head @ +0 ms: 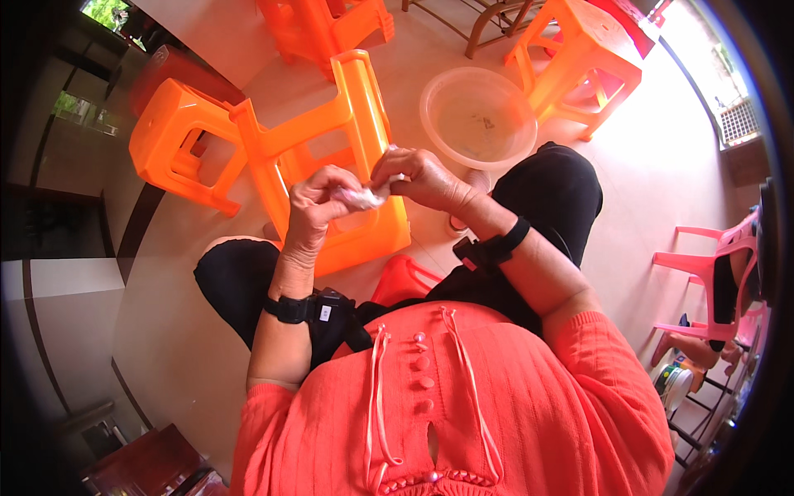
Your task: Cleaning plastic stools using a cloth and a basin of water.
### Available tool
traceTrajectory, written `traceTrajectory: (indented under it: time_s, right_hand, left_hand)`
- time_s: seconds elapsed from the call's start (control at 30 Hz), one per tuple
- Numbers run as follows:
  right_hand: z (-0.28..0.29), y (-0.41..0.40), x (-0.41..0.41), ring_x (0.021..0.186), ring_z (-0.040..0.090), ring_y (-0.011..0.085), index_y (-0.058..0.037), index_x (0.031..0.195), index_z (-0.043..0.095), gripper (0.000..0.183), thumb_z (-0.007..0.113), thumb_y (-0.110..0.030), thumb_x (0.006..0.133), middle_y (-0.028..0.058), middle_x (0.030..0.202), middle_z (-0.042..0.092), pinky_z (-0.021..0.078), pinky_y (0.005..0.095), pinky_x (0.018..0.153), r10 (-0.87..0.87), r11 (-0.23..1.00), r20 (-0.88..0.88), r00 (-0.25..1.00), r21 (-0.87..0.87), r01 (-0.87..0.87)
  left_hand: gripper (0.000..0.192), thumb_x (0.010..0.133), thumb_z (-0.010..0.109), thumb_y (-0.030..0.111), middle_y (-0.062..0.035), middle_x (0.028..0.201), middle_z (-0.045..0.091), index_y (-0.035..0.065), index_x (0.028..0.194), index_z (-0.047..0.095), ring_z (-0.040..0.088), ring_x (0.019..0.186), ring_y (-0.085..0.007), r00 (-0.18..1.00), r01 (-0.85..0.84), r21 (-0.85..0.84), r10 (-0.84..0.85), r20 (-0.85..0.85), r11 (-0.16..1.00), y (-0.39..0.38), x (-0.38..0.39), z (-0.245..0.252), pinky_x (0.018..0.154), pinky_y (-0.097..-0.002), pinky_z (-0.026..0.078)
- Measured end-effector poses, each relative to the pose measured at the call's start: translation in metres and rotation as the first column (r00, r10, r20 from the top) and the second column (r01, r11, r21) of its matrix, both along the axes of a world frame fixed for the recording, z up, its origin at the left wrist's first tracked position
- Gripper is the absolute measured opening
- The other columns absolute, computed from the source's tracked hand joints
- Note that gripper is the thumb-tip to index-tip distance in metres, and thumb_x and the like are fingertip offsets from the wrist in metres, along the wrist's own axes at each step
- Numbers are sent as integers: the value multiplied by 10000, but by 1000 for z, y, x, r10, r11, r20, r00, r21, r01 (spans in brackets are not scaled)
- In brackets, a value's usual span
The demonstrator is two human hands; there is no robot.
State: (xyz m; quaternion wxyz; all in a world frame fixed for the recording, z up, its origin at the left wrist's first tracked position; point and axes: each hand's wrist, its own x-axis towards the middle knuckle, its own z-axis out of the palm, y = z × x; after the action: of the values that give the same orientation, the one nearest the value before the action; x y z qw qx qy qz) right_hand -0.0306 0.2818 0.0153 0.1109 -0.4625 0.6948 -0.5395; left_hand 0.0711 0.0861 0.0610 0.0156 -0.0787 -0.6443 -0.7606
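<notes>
Between my two hands is a small, crumpled white and pinkish cloth (363, 198). My left hand (314, 201) pinches its left end between thumb and fingers. My right hand (422, 178) grips the other end, with a little of the cloth showing past the fingers. Exactly what the cloth is cannot be told. Just beyond and below my hands, an orange plastic stool (366, 248) lies tipped on its side between my knees, its legs pointing away from me. Whether either hand touches the stool is unclear.
A translucent plastic basin (477, 74) with shallow water and dark bits stands beyond my right hand. Orange stools stand at left (158, 133) and upper right (595, 37), with others (322, 37) at the top. Someone sits on a pink plastic chair (695, 263) at the far right.
</notes>
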Motion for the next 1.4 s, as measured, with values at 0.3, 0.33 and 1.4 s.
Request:
traceTrajectory:
  time_s: [0.3, 0.33, 1.4]
  right_hand:
    - [-94, -23, 18, 884, 640, 313, -124, 900, 661, 159, 629, -161, 750, 112, 898, 668, 503, 423, 752, -107, 667, -88, 990, 733, 137]
    - [-97, -25, 21, 868, 639, 310, -104, 873, 643, 157, 659, -165, 729, 113, 871, 661, 504, 417, 742, -196, 707, -107, 975, 673, 216]
    - [-114, -37, 54, 913, 600, 444, -12, 1191, 496, 504, 667, -204, 757, 271, 1129, 543, 497, 497, 765, -629, 705, -45, 776, 388, 594]
  left_hand:
    - [358, 751, 622, 73, -57, 904, 635, -4, 1101, 613, 591, 754, -133, 770, 34, -466, 274, 576, 884, -16, -7, -117, 595, -243, 459]
    - [355, 766, 632, 90, -51, 895, 639, 1, 1109, 614, 584, 736, -134, 742, 13, -468, 305, 597, 884, -15, -6, -125, 569, -245, 443]
    - [544, 932, 463, 466, -268, 806, 639, -33, 819, 650, 616, 800, -416, 739, -439, -561, 637, 219, 702, 24, -18, -148, 722, -444, 464]
